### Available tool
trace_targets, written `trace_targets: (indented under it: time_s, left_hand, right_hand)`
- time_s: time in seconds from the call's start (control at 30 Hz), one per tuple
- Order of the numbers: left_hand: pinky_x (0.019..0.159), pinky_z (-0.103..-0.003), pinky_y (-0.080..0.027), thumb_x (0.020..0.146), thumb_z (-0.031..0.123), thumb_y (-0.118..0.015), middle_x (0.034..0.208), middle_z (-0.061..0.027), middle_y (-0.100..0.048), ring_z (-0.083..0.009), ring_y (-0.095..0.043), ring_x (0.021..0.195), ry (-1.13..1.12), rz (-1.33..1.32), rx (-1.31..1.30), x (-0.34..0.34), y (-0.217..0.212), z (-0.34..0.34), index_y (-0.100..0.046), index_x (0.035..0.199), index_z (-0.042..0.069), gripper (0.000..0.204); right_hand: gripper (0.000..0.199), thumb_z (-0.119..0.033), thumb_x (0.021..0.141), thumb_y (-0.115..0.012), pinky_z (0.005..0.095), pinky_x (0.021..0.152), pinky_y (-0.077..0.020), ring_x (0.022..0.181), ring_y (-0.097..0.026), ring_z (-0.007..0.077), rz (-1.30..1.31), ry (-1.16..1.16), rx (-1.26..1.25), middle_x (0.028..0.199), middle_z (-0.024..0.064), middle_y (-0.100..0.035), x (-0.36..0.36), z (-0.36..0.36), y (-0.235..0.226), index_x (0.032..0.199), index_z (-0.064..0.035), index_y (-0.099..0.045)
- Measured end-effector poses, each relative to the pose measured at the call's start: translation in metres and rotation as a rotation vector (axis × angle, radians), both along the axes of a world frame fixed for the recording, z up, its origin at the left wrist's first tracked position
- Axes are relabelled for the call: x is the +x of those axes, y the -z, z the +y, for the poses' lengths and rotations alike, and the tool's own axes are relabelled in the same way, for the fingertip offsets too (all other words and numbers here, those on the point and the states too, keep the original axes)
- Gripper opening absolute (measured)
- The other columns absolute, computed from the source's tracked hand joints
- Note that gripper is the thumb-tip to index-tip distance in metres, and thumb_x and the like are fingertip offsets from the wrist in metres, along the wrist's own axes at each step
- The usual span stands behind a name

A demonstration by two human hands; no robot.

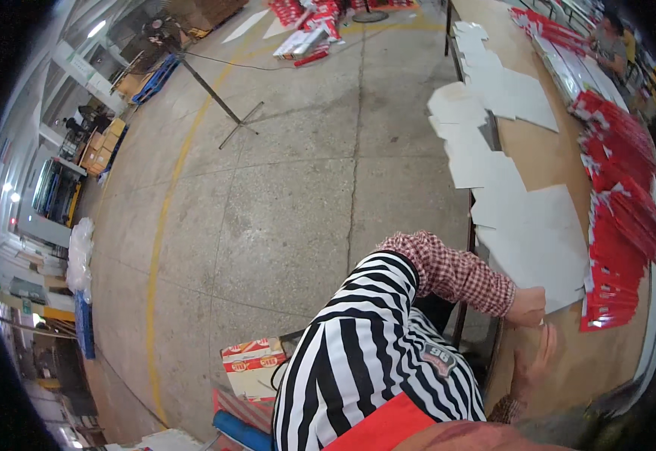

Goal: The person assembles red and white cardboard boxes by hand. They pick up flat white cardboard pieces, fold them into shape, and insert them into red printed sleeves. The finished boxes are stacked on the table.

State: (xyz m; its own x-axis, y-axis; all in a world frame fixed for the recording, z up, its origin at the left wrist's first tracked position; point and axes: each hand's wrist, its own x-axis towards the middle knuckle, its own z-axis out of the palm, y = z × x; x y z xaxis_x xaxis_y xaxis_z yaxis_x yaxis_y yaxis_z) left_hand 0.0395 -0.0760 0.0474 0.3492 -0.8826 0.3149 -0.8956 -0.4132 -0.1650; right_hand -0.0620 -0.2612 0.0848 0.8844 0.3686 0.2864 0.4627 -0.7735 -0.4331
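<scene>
My left hand, at the end of a red-checked sleeve, is closed above the brown tabletop. A tiny white bit shows by its fingers, too small to name. Just below it, my right hand has its fingers stretched out, their tips close to the left hand. Beside the left hand lie overlapping white sheets, cut with notched edges, running away along the table. To the right of both hands, a fanned row of flat red printed pieces covers that side of the table.
A person sits across the table's far end. On the floor stand a printed carton near me and a fan on a stand farther left. Red packages lie on the far floor. Pallets with boxes line the left.
</scene>
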Motion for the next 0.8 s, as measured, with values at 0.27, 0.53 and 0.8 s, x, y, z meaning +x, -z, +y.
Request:
trace_targets:
  time_s: [0.27, 0.53, 0.8]
  left_hand:
    - [0.065, -0.041, -0.044, 0.077, 0.033, -0.065, 0.080, 0.0000, -0.067, -0.0222, -0.063, 0.076, -0.037, 0.368, -0.029, -0.039, 0.015, -0.023, -0.069, 0.080, 0.016, 0.018]
    - [0.070, -0.037, -0.045, 0.080, 0.011, -0.068, 0.080, -0.0104, -0.061, -0.0272, -0.059, 0.077, -0.406, 0.479, -1.117, -0.052, 0.015, 0.108, -0.061, 0.078, 0.006, 0.009]
    - [0.099, -0.050, -0.039, 0.082, 0.072, -0.050, 0.136, -0.0228, -0.042, -0.0375, -0.044, 0.122, -1.251, 1.581, -2.445, -0.057, 0.237, 0.237, -0.030, 0.139, 0.001, 0.094]
  right_hand:
    - [0.044, -0.027, 0.088, -0.064, 0.0488, 0.106, -0.0358, 0.125, -0.050, 0.0363, -0.093, -0.173, -0.024, 0.131, 0.0137, -0.057, 0.043, 0.007, 0.099, 0.123, -0.0010, -0.060]
    - [0.040, -0.002, 0.081, -0.055, 0.0472, 0.109, -0.0354, 0.126, -0.049, 0.0370, -0.032, -0.022, -0.173, 0.128, 0.0143, -0.058, 0.034, 0.039, 0.079, 0.121, -0.0013, -0.060]
    - [0.040, -0.006, 0.084, -0.050, 0.0490, 0.107, -0.0369, 0.126, -0.048, 0.0384, -0.049, -0.031, -0.216, 0.128, 0.0168, -0.057, 0.032, 0.044, 0.078, 0.123, -0.0008, -0.059]
